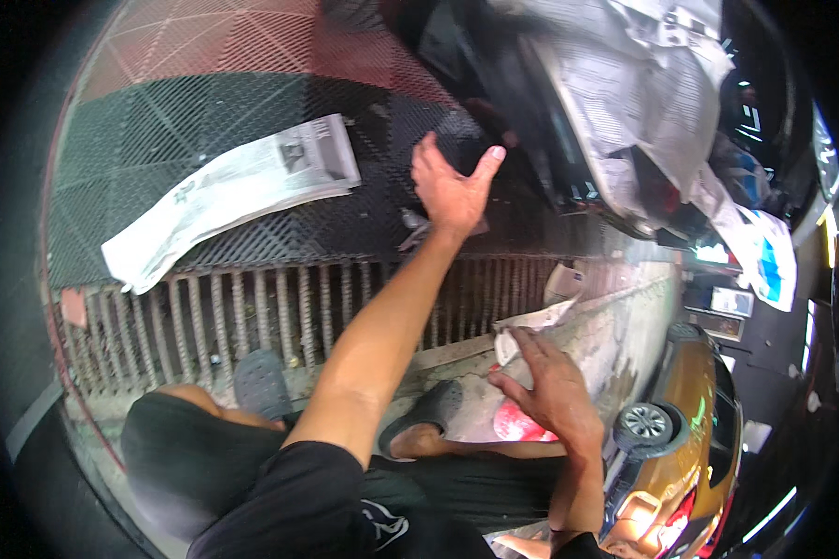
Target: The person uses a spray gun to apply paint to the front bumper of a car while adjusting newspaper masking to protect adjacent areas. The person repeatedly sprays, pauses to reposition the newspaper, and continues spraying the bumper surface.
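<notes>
My left hand [452,191] reaches out over the dark mat, its fingers and thumb spread with nothing in them. Just right of it is the dark, glossy lower edge of a car body [522,130], partly covered with newspaper sheets [648,93]. My right hand [557,387] is lower and to the right, above the concrete. Its thumb and fingers curve around a pale, round-ended roll [506,347], perhaps tape; the fingers hide part of it. A folded newspaper [242,191] lies on the mat to the left of my left hand.
A metal drain grate [280,307] runs along the mat's near edge [75,265]. Paper scraps [564,282] lie at its right end. Below my right hand is a red and white object [522,424]. An orange car [680,429] stands at the lower right.
</notes>
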A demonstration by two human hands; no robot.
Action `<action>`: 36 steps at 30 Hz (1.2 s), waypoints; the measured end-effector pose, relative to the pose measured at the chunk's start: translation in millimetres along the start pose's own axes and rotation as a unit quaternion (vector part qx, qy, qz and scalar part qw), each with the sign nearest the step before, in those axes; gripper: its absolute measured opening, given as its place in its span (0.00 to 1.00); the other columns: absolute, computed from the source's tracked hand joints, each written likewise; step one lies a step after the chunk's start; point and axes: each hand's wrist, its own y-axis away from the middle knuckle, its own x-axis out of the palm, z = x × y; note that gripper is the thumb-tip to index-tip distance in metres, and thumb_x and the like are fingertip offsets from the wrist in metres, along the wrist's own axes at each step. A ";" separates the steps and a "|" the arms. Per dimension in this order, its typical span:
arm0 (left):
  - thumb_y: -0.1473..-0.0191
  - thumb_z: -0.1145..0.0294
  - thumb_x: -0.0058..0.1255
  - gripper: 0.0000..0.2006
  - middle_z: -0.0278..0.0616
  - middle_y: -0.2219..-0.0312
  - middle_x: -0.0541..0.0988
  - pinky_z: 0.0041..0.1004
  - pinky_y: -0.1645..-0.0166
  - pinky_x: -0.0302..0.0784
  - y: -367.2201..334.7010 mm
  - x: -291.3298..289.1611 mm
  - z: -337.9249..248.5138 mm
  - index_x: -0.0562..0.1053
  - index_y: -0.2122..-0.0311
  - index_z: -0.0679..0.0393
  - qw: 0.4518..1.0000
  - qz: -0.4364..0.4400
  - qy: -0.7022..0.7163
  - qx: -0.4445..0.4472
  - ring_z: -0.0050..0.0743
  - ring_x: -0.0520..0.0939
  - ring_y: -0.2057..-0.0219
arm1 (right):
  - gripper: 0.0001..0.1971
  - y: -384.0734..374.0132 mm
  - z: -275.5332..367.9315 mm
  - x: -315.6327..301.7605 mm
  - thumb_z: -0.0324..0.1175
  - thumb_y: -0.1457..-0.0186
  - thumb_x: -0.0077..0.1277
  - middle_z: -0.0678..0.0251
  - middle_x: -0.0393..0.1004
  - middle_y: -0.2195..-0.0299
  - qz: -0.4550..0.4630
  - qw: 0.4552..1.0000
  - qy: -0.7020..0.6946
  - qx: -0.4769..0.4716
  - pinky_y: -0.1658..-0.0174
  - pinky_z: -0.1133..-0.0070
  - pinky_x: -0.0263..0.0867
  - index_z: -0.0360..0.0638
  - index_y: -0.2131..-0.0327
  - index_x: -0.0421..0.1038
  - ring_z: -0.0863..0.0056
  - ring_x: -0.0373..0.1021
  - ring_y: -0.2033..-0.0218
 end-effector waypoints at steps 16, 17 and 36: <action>0.38 0.40 0.54 0.35 0.60 0.46 0.76 0.46 0.43 0.77 -60.2 -128.5 80.2 0.65 0.41 0.62 0.833 -0.397 0.159 -0.351 0.57 0.80 0.48 | 0.38 12.8 3.1 -1.6 0.51 0.44 0.64 0.47 0.73 0.41 -0.013 1.000 -0.011 0.003 0.40 0.60 0.66 0.34 0.38 0.67 0.48 0.71 0.43; 0.36 0.42 0.53 0.32 0.62 0.46 0.75 0.47 0.43 0.78 -66.1 -134.8 79.1 0.66 0.42 0.61 0.831 -0.404 0.176 -0.338 0.57 0.80 0.48 | 0.38 13.1 3.5 -2.0 0.50 0.45 0.65 0.47 0.73 0.42 -0.015 1.000 -0.014 0.006 0.40 0.60 0.66 0.35 0.37 0.67 0.48 0.71 0.42; 0.36 0.69 0.55 0.20 0.45 0.54 0.79 0.35 0.46 0.75 212.1 -39.0 -29.0 0.68 0.43 0.67 0.930 0.185 0.283 -0.143 0.33 0.80 0.54 | 0.26 4.8 -26.2 -39.4 0.46 0.40 0.61 0.48 0.78 0.51 -0.241 0.965 -0.103 -0.016 0.46 0.62 0.70 0.37 0.46 0.75 0.48 0.74 0.49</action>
